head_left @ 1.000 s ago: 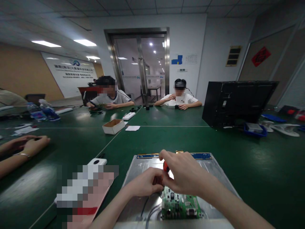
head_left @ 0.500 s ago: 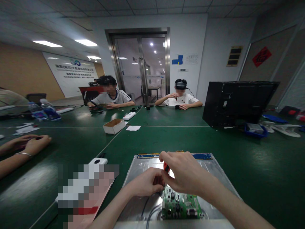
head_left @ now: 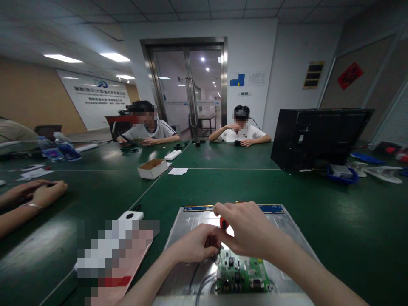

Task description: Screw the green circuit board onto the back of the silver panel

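Observation:
My right hand (head_left: pixel 247 227) is closed around the red and black handle of a screwdriver (head_left: pixel 224 222), which points down toward the upper left corner of a green circuit board (head_left: pixel 244 272). Beside it, my left hand (head_left: pixel 197 243) is closed, its thumb and fingertips pinched at the screwdriver's lower end; what lies between them is hidden. The board rests on a silver metal panel (head_left: pixel 178 229) with a blue strip board (head_left: pixel 270 208) along its far edge. Dark cables (head_left: pixel 202 285) run over the panel left of the board.
A white device (head_left: pixel 132 216) and a pink sheet (head_left: pixel 140 250), partly pixelated, lie left of the panel. Farther off are an open box (head_left: pixel 153 169), a black monitor (head_left: pixel 318 138) and a blue tray (head_left: pixel 342 175). Another person's hands (head_left: pixel 47 193) are at left; two people sit opposite.
My right hand has turned slightly with the screwdriver, and more of the red handle shows. My left hand has barely moved; the board and panel stay in place.

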